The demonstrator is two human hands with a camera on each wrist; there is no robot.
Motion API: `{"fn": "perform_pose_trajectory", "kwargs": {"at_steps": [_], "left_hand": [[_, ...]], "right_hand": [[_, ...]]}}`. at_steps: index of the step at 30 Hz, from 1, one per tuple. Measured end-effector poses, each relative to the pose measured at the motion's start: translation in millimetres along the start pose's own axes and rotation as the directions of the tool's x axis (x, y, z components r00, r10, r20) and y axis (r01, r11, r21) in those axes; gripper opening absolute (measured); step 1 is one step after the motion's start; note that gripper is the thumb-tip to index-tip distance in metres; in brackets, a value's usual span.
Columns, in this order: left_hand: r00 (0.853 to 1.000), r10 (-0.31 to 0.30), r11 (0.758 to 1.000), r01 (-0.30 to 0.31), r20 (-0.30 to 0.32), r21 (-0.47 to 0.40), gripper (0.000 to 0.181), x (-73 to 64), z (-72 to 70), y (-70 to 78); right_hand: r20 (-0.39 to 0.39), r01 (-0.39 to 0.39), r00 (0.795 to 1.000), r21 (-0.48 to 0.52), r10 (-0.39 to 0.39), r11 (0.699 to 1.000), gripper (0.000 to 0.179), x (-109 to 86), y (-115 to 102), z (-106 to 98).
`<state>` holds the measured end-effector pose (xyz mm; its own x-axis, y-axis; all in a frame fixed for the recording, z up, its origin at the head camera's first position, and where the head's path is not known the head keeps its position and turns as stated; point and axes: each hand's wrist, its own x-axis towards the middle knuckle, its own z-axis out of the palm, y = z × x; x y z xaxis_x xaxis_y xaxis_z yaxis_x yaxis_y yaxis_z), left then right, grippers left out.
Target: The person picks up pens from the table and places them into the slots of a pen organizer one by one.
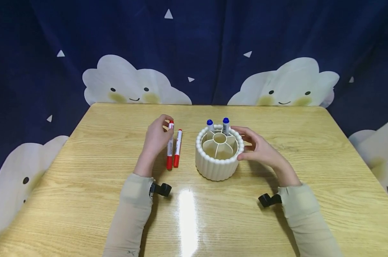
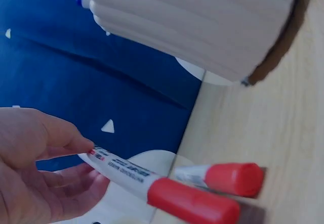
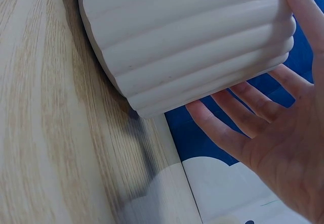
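My left hand [image 1: 157,135] pinches the upper end of a red-and-white marker [image 2: 126,176] between thumb and fingers. Its red cap points toward me, low over the tabletop. Just to its right lies a second red marker [image 1: 178,148] on the wood. A cream, ribbed pen holder [image 1: 216,169] with several compartments stands upright in the middle. Two blue-capped markers, one on the left [image 1: 210,125] and one on the right [image 1: 225,125], stand in its rear compartments. My right hand [image 1: 258,147] holds the holder's right side, thumb toward the front and fingers around behind.
The wooden table [image 1: 85,185] carries all of this, with a bright light reflection near its front middle. A dark blue curtain [image 1: 207,43] with clouds and triangles hangs behind its far edge. Each wrist wears a small black camera mount.
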<state>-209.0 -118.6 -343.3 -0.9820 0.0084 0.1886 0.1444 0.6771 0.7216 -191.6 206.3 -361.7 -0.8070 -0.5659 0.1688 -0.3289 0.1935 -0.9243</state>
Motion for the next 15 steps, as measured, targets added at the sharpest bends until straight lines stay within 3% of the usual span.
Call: {"fn": "perform_pose_trajectory", "kwargs": {"at_steps": [3, 7, 15], "left_hand": [[0.995, 0.059, 0.997, -0.062, -0.081, -0.036, 0.028, -0.9, -3.8, 6.9], [0.978, 0.125, 0.984, -0.145, -0.169, -0.106, 0.029, 0.4, -8.7, 16.7], [0.931, 0.201, 0.93, -0.279, -0.305, -0.24, 0.027, 4.9, -18.0, 39.4]], "right_hand": [[0.003, 0.005, 1.0, 0.005, -0.005, 1.0, 0.082, 0.9, 1, 0], [0.003, 0.004, 1.0, 0.005, -0.004, 1.0, 0.082, 1.2, 2, 1], [0.0, 0.009, 1.0, 0.006, -0.009, 1.0, 0.082, 0.3, 0, 1]]}}
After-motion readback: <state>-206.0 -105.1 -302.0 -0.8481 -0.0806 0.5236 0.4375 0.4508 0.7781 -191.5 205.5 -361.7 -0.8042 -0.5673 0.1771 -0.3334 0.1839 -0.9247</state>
